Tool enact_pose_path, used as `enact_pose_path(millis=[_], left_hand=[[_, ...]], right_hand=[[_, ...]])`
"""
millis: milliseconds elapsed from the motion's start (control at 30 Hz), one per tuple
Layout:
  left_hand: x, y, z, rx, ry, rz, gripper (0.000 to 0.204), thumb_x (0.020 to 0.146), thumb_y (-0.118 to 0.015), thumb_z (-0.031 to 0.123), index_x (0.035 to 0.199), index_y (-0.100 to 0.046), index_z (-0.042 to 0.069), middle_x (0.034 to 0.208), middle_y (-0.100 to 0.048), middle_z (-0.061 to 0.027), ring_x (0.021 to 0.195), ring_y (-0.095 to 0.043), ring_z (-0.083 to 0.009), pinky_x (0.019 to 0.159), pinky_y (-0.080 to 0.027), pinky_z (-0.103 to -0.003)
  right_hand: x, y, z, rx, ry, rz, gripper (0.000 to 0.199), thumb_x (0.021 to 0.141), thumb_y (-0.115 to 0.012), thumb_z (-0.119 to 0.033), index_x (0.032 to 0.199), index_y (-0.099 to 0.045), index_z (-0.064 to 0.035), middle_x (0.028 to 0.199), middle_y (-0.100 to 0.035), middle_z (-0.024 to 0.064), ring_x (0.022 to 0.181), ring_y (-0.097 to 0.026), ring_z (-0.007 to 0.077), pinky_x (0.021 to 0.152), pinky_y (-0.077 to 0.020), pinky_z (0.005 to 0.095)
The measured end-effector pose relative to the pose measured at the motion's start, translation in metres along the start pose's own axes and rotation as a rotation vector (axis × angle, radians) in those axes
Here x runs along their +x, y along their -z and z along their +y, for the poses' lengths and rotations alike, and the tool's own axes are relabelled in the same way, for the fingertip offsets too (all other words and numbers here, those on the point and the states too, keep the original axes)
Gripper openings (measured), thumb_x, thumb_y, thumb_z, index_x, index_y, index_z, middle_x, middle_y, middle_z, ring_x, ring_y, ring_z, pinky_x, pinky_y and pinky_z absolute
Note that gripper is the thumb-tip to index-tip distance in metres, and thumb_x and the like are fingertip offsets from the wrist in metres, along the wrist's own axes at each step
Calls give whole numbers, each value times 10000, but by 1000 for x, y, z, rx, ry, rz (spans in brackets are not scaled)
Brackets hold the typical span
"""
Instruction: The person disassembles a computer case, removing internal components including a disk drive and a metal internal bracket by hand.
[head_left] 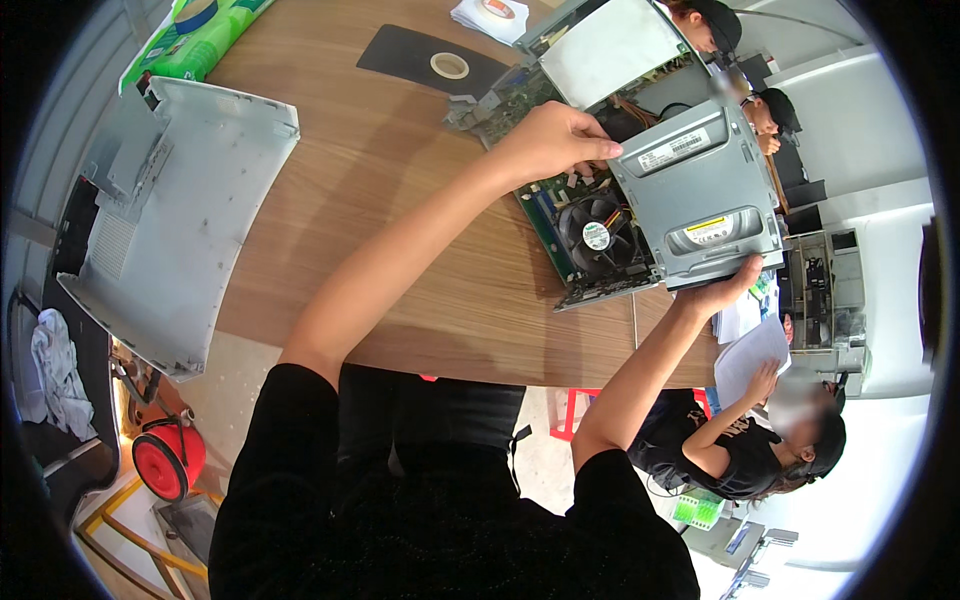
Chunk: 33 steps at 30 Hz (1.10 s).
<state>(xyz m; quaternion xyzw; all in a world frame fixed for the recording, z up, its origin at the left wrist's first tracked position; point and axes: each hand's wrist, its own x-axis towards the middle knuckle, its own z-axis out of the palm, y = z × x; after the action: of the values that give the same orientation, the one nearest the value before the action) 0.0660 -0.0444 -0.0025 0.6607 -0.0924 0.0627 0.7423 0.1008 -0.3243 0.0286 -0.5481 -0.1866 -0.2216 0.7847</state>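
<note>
An opened desktop computer (545, 225) lies on the table with its green circuit board and a black cooling fan (600, 240) exposed. Over its right part is a silver optical drive (690, 190) with white labels, tilted. My right hand (722, 288) grips the drive's near edge, its fingers partly hidden underneath. My left hand (560, 140) reaches in over the board, thumb and fingertips pinched together at the drive's left corner. Whatever lies between those fingertips cannot be made out. Dark and coloured cables (635, 112) run behind the drive.
A detached metal case cover (190, 200) lies at the table's left. Further back are a dark mat (400, 60), a tape roll (449, 65) and a green package (205, 45). A person with papers (752, 360) is at the right; others work at the far right.
</note>
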Motion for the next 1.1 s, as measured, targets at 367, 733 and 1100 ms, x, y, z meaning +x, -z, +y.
enact_pose_path(millis=[367,733,1100], left_hand=[[2,3,-2,55,-19,-16,406,913,-724,370,1089,-722,4,950,-742,-98,803,-711,-159,728,-542,-293],[3,8,3,105,38,-49,427,905,-728,398,1109,-723,23,985,-742,-95,867,-713,-164,763,-551,-305],[44,128,87,123,-439,332,623,970,-673,290,1461,-394,26,1291,-566,-138,1040,-600,-147,801,-521,-262]], right_hand=[[0,-1,-1,5,29,-24,792,876,-635,-520,1457,-402,-35,1403,-495,159,1251,-526,298,1059,-442,457],[-1,-1,0,-22,21,2,809,867,-629,-538,1459,-401,-36,1397,-497,159,1255,-523,299,1060,-442,459],[-11,-24,-17,-81,132,-117,1076,748,-737,-547,1560,-215,-74,1435,-402,178,1287,-464,310,1087,-399,460]])
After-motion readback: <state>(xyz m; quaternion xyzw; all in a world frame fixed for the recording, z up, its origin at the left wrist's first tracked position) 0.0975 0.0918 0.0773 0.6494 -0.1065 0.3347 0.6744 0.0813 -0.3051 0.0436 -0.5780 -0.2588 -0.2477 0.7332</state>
